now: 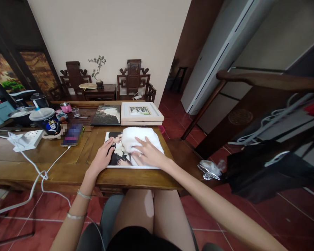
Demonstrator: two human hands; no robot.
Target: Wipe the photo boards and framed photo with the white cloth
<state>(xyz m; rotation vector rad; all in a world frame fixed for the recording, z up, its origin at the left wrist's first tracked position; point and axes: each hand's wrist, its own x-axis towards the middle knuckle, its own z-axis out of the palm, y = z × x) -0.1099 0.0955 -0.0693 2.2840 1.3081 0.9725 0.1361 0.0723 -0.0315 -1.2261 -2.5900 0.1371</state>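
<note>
A photo print [115, 151] with a picture of people lies flat near the front edge of the wooden table. My left hand [104, 155] rests on its left edge, open, with the fingers reaching onto the picture. A fluffy white towel [151, 137] covers the print's upper right part. On top of this towel lies my right hand [148, 153], its fingers spread and pressed on the pile. The towel and my right hand hide part of the picture.
Behind the print stand a dark photo panel [106, 115] and a white-framed picture [142, 113]. To the left are a phone [72, 135] on a cable, a lidded cup [48, 120] and a white power strip [28, 139]. A wooden chair [232, 118] stands at right.
</note>
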